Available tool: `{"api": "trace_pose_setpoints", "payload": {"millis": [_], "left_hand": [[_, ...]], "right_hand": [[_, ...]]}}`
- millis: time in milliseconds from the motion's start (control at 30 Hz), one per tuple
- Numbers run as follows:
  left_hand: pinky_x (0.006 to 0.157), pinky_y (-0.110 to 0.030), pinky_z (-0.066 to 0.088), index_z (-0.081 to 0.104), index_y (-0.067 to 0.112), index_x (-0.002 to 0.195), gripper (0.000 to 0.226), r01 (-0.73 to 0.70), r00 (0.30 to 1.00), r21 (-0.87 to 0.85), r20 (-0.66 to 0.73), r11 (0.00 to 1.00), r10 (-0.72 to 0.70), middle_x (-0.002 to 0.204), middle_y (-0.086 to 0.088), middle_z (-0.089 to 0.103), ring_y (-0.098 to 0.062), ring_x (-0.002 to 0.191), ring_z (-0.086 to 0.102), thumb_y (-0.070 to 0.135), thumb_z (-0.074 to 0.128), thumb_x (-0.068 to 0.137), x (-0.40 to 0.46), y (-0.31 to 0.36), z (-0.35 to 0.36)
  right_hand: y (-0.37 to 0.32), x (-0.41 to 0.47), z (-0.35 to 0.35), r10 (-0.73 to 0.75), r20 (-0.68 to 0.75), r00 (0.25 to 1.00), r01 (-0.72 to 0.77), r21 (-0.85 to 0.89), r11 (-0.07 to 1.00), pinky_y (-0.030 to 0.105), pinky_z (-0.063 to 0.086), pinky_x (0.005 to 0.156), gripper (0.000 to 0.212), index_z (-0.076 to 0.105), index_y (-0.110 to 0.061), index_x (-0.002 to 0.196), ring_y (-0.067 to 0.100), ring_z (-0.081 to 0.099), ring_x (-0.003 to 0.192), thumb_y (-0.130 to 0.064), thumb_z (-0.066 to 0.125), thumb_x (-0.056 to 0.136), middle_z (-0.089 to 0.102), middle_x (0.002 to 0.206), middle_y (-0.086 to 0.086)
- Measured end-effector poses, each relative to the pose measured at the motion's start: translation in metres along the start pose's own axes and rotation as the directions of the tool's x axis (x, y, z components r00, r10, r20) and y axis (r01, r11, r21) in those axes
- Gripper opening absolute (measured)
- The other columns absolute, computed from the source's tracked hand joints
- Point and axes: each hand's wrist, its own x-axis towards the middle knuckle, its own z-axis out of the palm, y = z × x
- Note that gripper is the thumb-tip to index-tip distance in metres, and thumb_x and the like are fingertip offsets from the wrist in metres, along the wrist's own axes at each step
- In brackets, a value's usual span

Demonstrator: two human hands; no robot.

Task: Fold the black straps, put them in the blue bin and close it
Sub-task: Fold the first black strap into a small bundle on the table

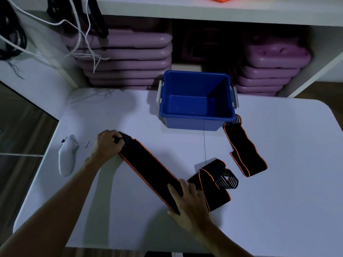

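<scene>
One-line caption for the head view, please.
Left hand grips the end of a black strap, right hand presses it flat on the table; blue bin stands open behind, a second strap beside it.

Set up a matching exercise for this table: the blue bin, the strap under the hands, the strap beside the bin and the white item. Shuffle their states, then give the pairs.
Things
1. blue bin
2. stretched strap
3. folded strap
4. white cloth item

States
A. lies alone near the left edge of the table
B. left hand grips one end, right hand rests on it
C. open, no lid on, nothing inside
D. lies by the bin's near right corner, no hand on it

Pairs: 1-C, 2-B, 3-D, 4-A
</scene>
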Motion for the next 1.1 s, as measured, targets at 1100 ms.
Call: {"api": "trace_pose_setpoints", "payload": {"millis": [1100], "left_hand": [[0.069,-0.036,0.053,0.074,0.002,0.087,0.026,0.258,0.949,-0.071,-0.17,0.964,-0.266,0.093,-0.022,0.072,-0.04,0.081,0.066,-0.004,0.05,0.079,0.043,0.005,0.003]], "right_hand": [[0.006,-0.008,0.025,-0.072,-0.154,0.985,0.067,-0.038,0.997,0.045,0.055,0.079,0.081,0.047,-0.025,0.142,0.039,0.059,0.117,-0.053,0.076,0.072,0.054,0.139,0.02]]}}
